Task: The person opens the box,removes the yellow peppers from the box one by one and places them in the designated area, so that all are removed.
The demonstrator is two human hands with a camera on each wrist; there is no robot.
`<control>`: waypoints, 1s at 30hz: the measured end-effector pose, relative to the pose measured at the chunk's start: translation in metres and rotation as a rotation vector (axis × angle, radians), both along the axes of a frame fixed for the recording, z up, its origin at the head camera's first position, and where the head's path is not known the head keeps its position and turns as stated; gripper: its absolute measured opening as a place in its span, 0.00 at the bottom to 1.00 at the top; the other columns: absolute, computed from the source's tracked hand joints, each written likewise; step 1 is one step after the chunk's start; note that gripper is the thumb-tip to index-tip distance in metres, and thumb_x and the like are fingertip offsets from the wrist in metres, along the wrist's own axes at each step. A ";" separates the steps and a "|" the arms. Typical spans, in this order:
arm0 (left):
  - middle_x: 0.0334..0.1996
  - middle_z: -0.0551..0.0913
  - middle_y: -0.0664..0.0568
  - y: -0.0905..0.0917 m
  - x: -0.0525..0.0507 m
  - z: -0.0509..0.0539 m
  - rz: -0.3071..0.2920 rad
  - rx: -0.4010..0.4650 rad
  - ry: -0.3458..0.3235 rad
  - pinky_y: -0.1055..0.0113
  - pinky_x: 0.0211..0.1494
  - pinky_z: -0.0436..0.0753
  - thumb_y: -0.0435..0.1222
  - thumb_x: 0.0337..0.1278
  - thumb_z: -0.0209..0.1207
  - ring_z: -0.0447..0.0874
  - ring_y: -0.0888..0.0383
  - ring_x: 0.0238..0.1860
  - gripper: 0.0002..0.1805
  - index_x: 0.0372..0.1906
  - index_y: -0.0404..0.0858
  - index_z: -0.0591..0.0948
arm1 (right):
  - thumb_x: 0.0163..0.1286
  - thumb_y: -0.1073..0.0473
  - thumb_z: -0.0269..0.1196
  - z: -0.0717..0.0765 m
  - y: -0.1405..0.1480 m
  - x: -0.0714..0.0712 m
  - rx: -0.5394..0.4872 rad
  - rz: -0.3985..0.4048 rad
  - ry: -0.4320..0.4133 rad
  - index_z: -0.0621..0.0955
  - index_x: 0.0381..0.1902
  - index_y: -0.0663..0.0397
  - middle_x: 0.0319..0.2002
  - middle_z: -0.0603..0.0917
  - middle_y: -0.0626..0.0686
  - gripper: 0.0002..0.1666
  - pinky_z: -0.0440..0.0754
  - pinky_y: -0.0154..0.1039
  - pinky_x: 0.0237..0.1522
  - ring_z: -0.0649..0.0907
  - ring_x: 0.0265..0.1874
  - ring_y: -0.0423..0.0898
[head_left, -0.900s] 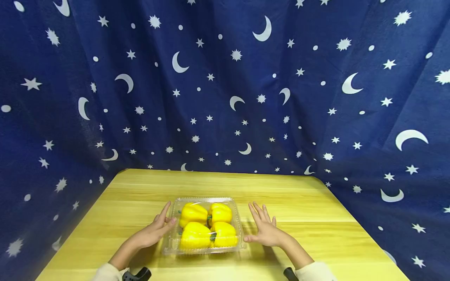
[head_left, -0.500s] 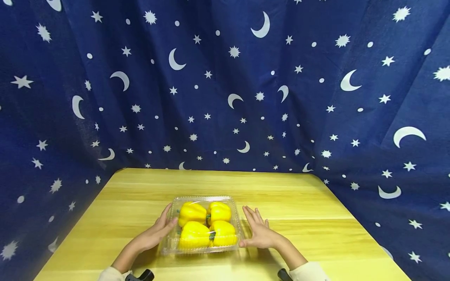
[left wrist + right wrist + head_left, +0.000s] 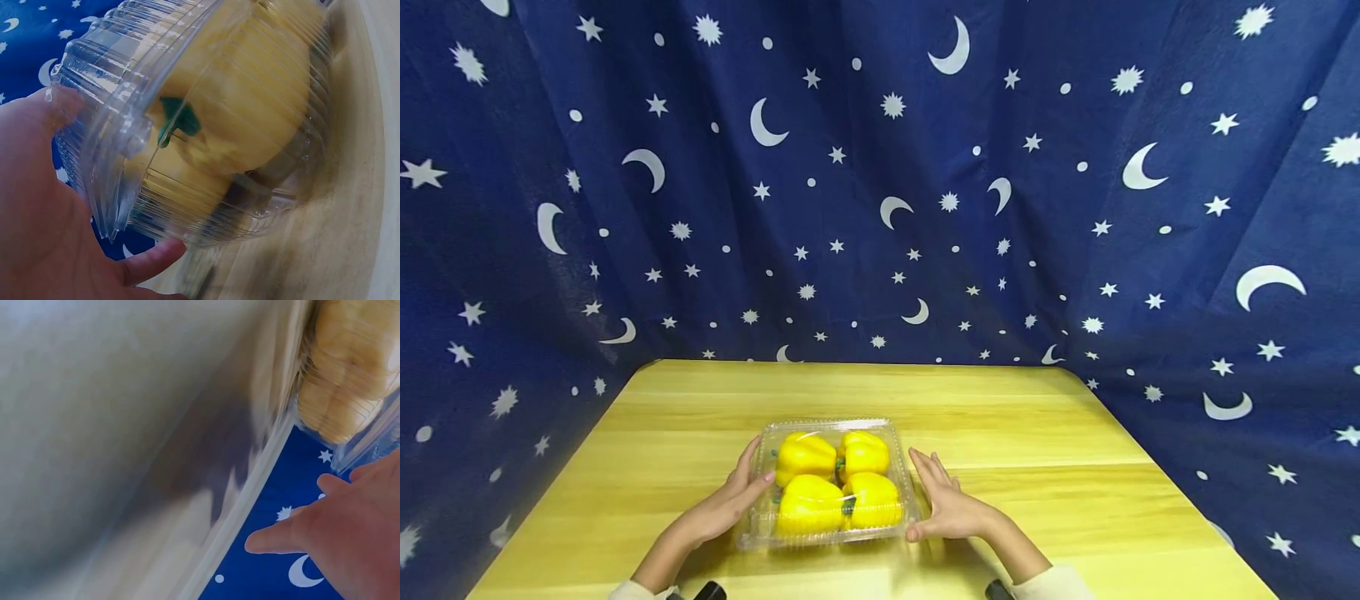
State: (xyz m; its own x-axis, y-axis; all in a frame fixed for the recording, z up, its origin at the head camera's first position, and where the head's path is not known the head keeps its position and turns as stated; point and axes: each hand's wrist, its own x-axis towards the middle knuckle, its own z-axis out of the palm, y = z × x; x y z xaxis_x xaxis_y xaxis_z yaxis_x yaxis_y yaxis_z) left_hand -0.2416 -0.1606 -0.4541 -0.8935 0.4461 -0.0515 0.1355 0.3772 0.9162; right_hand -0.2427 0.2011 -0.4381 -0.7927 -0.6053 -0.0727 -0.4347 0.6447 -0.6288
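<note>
A clear plastic clamshell box (image 3: 758,521), with its lid down, stands on the table in the head view. Several yellow bell peppers (image 3: 808,504) with green stems sit inside it. My left hand (image 3: 718,504) lies along the box's left side, its thumb at the lid's edge. In the left wrist view, the fingers (image 3: 153,261) are extended beside the box wall and the thumb tip shows behind clear plastic. My right hand (image 3: 951,508) is at the box's right side, fingers extended and thumb near the front right corner. Whether it touches the box cannot be told.
The box rests on a light wooden table (image 3: 1037,450) with rounded far corners. A dark blue curtain (image 3: 850,208) with white moons and stars hangs behind the table and along both sides. Black straps (image 3: 710,591) show near both wrists.
My right hand has moved left, closing in on the box. My left hand has come up against the left side. The head view has shifted slightly; the lid remains down.
</note>
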 end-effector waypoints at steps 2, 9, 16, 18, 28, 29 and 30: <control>0.67 0.21 0.32 0.000 0.000 0.001 0.003 -0.007 -0.001 0.25 0.54 0.54 0.46 0.71 0.33 0.36 0.22 0.64 0.37 0.68 0.42 0.24 | 0.43 0.18 0.53 -0.001 -0.001 0.000 0.003 -0.002 -0.002 0.34 0.70 0.59 0.70 0.38 0.67 0.75 0.38 0.78 0.53 0.36 0.66 0.71; 0.68 0.21 0.33 -0.002 0.002 0.003 0.026 -0.020 -0.001 0.27 0.57 0.52 0.47 0.70 0.34 0.36 0.24 0.65 0.37 0.69 0.45 0.24 | 0.44 0.24 0.60 -0.007 -0.004 0.001 -0.005 0.014 -0.044 0.34 0.70 0.60 0.70 0.36 0.68 0.75 0.38 0.77 0.55 0.35 0.66 0.71; 0.67 0.22 0.31 0.001 0.002 0.003 0.015 -0.014 0.000 0.27 0.57 0.53 0.47 0.70 0.34 0.38 0.23 0.64 0.38 0.69 0.44 0.24 | 0.47 0.39 0.69 -0.001 -0.009 0.007 -0.014 -0.035 -0.064 0.36 0.70 0.59 0.69 0.35 0.70 0.72 0.37 0.76 0.56 0.35 0.67 0.70; 0.67 0.22 0.30 0.001 0.003 0.003 0.012 -0.013 0.002 0.27 0.56 0.53 0.47 0.70 0.35 0.38 0.22 0.64 0.38 0.69 0.44 0.24 | 0.47 0.40 0.70 0.001 -0.010 0.008 -0.012 -0.048 -0.067 0.36 0.70 0.60 0.69 0.35 0.71 0.71 0.37 0.76 0.56 0.36 0.67 0.70; 0.67 0.19 0.32 0.001 0.000 0.002 0.002 -0.021 -0.003 0.26 0.57 0.51 0.48 0.69 0.35 0.37 0.22 0.64 0.39 0.68 0.44 0.23 | 0.49 0.41 0.69 0.002 -0.014 0.013 -0.039 -0.072 -0.055 0.36 0.70 0.62 0.69 0.37 0.71 0.70 0.42 0.74 0.58 0.39 0.67 0.71; 0.67 0.19 0.33 0.001 0.000 0.001 -0.002 -0.022 -0.003 0.26 0.57 0.50 0.48 0.69 0.35 0.36 0.22 0.64 0.39 0.68 0.44 0.23 | 0.49 0.42 0.69 0.001 -0.014 0.013 -0.053 -0.071 -0.063 0.36 0.70 0.61 0.68 0.36 0.72 0.70 0.45 0.74 0.58 0.40 0.67 0.71; 0.67 0.19 0.33 0.001 0.000 0.001 -0.005 -0.023 -0.004 0.26 0.57 0.49 0.48 0.69 0.35 0.36 0.22 0.64 0.39 0.68 0.44 0.23 | 0.50 0.43 0.69 0.000 -0.013 0.013 -0.069 -0.069 -0.075 0.35 0.70 0.61 0.68 0.36 0.72 0.70 0.48 0.74 0.58 0.41 0.66 0.72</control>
